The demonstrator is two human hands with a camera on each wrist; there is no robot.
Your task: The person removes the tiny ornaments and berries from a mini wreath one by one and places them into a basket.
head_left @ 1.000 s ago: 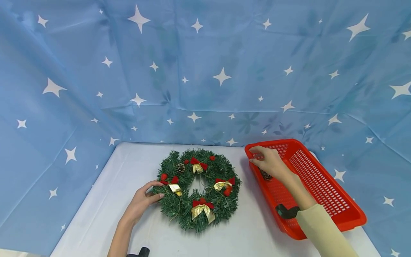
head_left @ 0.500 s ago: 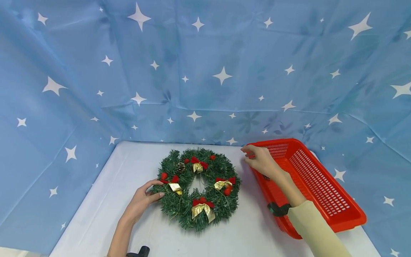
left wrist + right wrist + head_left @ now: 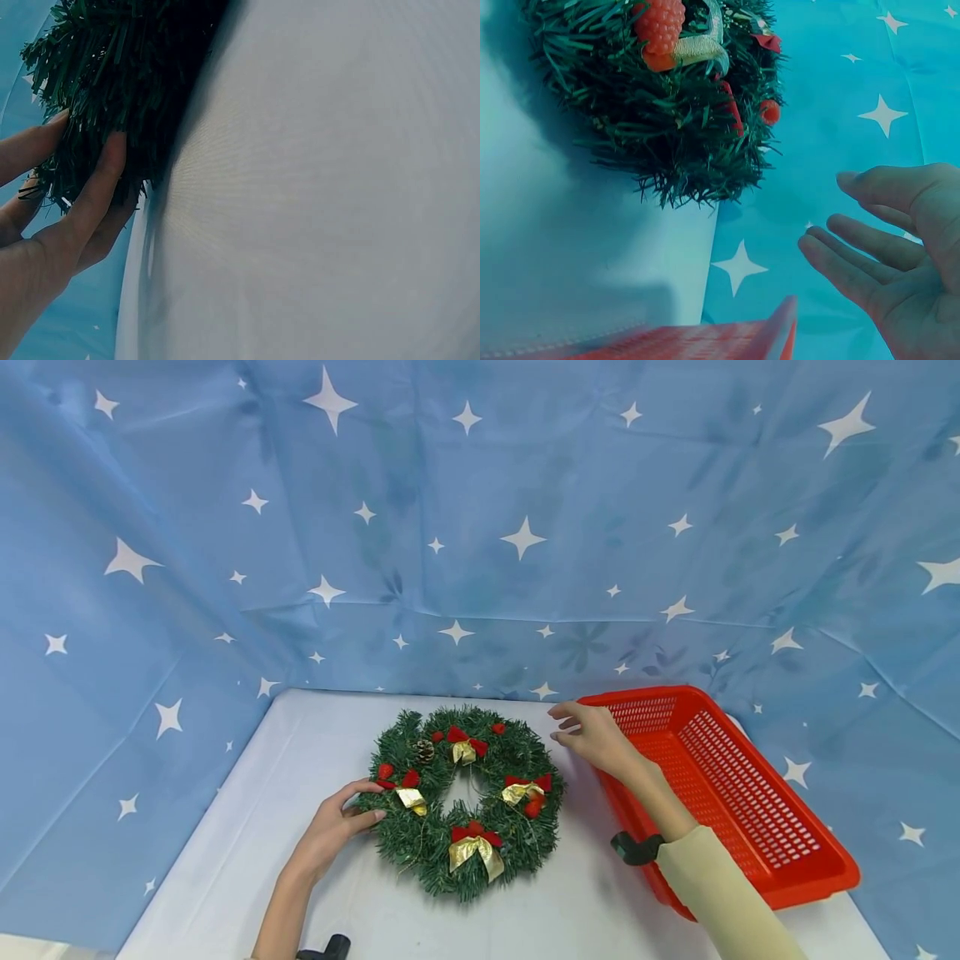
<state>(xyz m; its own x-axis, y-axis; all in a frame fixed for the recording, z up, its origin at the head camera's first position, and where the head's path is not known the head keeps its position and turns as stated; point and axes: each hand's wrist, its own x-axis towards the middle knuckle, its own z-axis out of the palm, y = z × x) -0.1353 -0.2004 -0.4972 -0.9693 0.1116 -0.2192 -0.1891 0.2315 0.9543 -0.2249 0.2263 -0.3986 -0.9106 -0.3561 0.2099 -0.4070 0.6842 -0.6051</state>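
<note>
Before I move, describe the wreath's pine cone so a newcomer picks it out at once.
On the white table, find the round green wreath left of the red basket. In the head view, the pine cone sits at the wreath's upper left, between the top bow and the left bow. Its brown, scaly body sets it apart from the gold-and-red bows and red berries.

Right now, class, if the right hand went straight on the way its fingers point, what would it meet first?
Probably the right side of the wreath, though depth is unclear and the right hand may pass above it.
</note>
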